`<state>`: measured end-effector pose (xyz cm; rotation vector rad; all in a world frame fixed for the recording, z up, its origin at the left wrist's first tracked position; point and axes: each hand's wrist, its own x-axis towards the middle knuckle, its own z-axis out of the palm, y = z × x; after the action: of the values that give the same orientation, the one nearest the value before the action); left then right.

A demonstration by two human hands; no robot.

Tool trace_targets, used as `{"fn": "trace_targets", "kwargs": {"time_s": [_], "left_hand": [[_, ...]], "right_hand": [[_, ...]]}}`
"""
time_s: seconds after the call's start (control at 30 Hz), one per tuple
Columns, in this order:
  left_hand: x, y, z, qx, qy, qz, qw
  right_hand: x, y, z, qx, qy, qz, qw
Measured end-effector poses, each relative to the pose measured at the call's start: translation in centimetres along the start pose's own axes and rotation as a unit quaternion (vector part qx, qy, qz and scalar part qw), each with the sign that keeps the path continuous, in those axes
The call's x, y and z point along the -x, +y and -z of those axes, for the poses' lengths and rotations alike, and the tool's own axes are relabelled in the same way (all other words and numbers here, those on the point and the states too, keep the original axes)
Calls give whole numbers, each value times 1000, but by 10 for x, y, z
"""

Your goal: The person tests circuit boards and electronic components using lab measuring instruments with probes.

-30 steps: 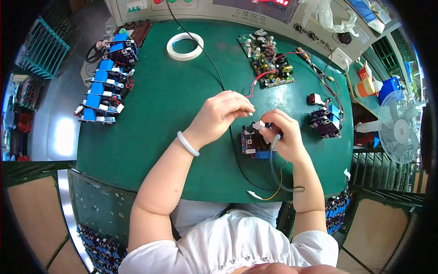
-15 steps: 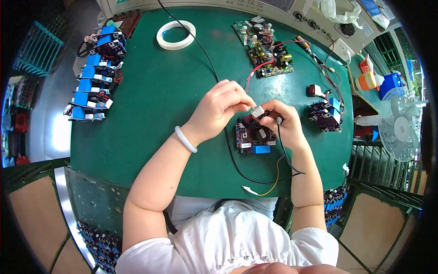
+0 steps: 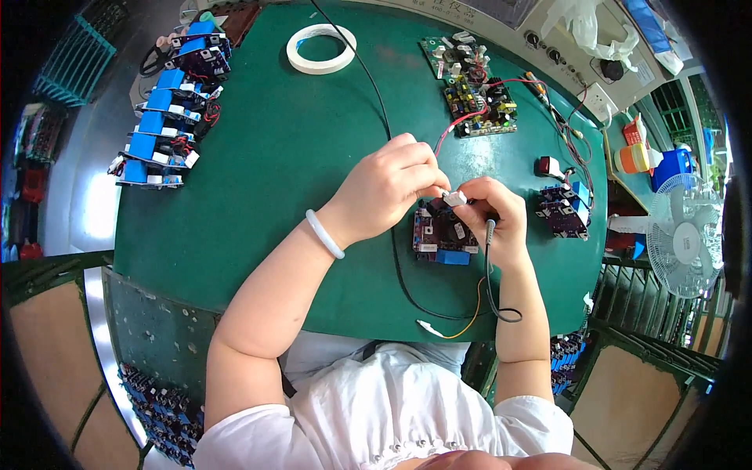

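Hands (image 3: 395,186) (image 3: 504,215) close together, curled inward, right one pinching white connector (image 3: 455,199)

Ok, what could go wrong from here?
The white connector in the right hand, with the left hand close by, could slip onto the circuit board below. The black cable loops at the right forearm and might snag. The white plug near the front edge of the table could get brushed off.
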<state>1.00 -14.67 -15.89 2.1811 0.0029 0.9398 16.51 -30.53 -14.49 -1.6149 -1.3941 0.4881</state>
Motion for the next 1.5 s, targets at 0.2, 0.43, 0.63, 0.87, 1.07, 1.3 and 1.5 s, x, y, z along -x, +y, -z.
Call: {"fn": "trace_targets", "kwargs": {"time_s": [0.2, 0.43, 0.63, 0.87, 1.07, 1.3, 1.5], "left_hand": [[1, 4, -3, -53, 19, -24, 998], [3, 2, -8, -40, 28, -30, 998], [4, 37, -3, -66, 98, -70, 990], [51, 84, -63, 32, -422, -59, 904], [44, 79, -50, 104, -432, 12, 896], [7, 48, 10, 138, -225, 48, 963], [6, 33, 21, 54, -185, 37, 981]], "right_hand": [[-1, -10, -5, 77, 24, 30, 996], [0, -12, -3, 88, 25, 32, 995], [2, -32, 26, 19, 122, 34, 992], [12, -33, 37, -39, 212, 10, 976], [32, -13, 60, -309, 250, -29, 917], [51, 32, 50, -423, 78, -109, 896], [51, 35, 36, -341, 13, -164, 926]]}}
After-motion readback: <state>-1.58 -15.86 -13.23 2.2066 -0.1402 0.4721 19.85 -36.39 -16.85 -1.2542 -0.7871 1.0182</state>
